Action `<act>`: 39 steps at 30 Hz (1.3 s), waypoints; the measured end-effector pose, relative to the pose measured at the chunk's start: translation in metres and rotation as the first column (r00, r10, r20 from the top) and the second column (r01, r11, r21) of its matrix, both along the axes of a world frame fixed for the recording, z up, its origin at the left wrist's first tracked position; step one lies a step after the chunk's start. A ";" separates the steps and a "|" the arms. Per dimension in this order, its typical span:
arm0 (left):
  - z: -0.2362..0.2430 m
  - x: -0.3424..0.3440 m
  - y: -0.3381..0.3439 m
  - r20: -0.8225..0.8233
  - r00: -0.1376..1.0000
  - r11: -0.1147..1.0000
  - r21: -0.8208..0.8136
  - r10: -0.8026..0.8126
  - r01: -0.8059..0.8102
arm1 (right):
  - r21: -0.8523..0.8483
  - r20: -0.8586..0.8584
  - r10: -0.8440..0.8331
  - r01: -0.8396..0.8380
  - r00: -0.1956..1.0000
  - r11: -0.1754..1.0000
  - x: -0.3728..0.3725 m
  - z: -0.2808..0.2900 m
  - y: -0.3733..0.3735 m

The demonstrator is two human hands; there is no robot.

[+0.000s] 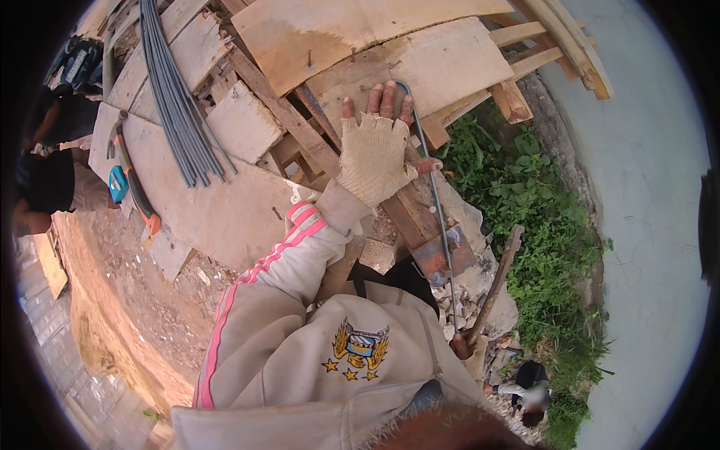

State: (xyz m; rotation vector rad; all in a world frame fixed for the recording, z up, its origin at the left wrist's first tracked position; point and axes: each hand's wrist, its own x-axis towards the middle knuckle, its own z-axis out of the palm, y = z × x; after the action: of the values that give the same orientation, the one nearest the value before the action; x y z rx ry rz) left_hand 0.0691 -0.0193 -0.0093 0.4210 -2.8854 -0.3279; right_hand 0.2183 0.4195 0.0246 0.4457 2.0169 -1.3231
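My left hand (377, 146), in a cream knit glove with bare fingertips, lies flat on the wooden boards with its fingers spread. Its thumb reaches across a thin grey steel rod (444, 236), which is bent into a hook beside the fingertips. The rod runs down toward me over a rusty metal plate (444, 256) on a wooden beam (411, 214). My right hand (460, 346), mostly hidden by my jacket, is closed at the lower end of a long rusty bar (496, 281). The rod's lower end comes close to that hand; their contact is unclear.
A bundle of straight steel rods (174, 97) lies on the boards at the left. Near it are a hammer (135, 176) and a turquoise tape measure (118, 184). Nails stick up from a board (375, 30). Green plants (544, 217) border a pale wall (645, 225). People are at left and lower right.
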 end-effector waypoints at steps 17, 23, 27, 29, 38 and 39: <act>0.013 0.010 0.010 0.100 0.995 1.000 0.010 0.000 -0.001 | -0.033 -0.063 -0.014 0.012 0.998 0.999 0.013 0.006 -0.004; 0.008 0.002 0.002 -0.070 0.997 0.999 0.015 -0.028 0.029 | -0.078 -0.010 -0.011 0.010 1.000 0.997 0.006 -0.002 0.004; 0.009 -0.002 -0.005 -0.039 0.998 0.997 0.067 -0.047 0.050 | -0.078 0.018 0.010 -0.009 1.000 0.997 0.002 -0.004 0.008; 0.010 -0.001 -0.006 -0.033 0.998 0.996 0.073 -0.054 0.057 | -0.059 0.053 -0.037 0.040 0.998 0.997 0.000 0.000 0.007; 0.012 0.007 -0.005 -0.011 1.000 0.994 0.113 -0.010 0.011 | -0.073 0.078 0.027 -0.021 0.997 0.997 -0.016 0.009 0.006; 0.012 0.007 -0.005 -0.025 1.000 0.991 0.131 -0.010 0.014 | -0.063 0.080 0.030 -0.025 0.996 0.998 -0.017 0.009 0.008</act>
State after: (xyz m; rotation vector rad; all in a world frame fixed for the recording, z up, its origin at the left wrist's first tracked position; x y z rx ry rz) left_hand 0.0756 -0.0243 0.0029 0.4184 -2.8540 -0.5227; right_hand 0.2017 0.4276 0.0331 0.4347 1.9040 -1.3267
